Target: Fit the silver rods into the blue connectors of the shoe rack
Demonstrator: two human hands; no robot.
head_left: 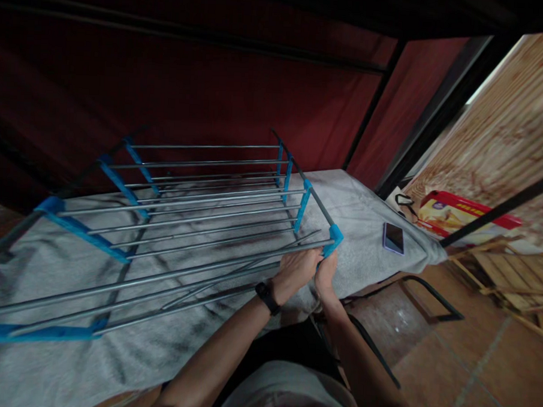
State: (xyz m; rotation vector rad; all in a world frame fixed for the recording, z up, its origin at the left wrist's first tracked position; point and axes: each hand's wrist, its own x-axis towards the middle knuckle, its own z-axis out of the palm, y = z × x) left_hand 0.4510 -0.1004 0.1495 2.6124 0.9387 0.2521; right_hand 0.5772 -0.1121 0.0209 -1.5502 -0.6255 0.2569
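Head view: both hands on the rack corner
Left hand (298, 267) and right hand (326, 272) grip the rack (199, 206) tight; it might tip (phone (393, 237) near).

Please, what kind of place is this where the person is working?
Probably a room at home, perhaps a bedroom: a grey blanket covers a bed-like surface, a phone lies on it, and both hands hold a metal rack with blue joints. The floor is tiled.

Person: 2 bare forearms, 1 black wristband (267, 297) on the left wrist, light grey short-sleeved top (285, 393), dark trousers below.
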